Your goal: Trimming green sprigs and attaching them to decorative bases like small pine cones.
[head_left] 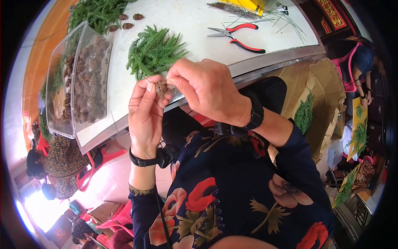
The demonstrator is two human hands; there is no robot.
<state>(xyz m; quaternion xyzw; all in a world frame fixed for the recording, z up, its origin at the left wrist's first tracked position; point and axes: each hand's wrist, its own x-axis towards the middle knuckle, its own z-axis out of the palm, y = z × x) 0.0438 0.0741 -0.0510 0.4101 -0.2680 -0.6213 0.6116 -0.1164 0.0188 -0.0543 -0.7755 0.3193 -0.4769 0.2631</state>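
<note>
Just off the table's near edge, my left hand (145, 108) is closed around a small brown pine cone (161, 88), thumb against its side. A thin wire end pokes out by the left thumb. My right hand (211, 90) pinches at the cone's other side, thumb and forefinger together; whatever sits between those fingertips is too small to make out. Right behind the hands lies a bunch of green artificial fir sprigs (153, 52). Red-and-black-handled pliers (238, 37) rest on the white table (186, 20), jaws pointing left.
At the left stands a clear plastic box (74, 83) full of pine cones (93, 68). Loose pine cones (127, 25) and more greenery (97, 14) lie beyond. Thin green wires (286, 23) spread at the back right. A cardboard box (327, 87) is at my right; people sit farther off.
</note>
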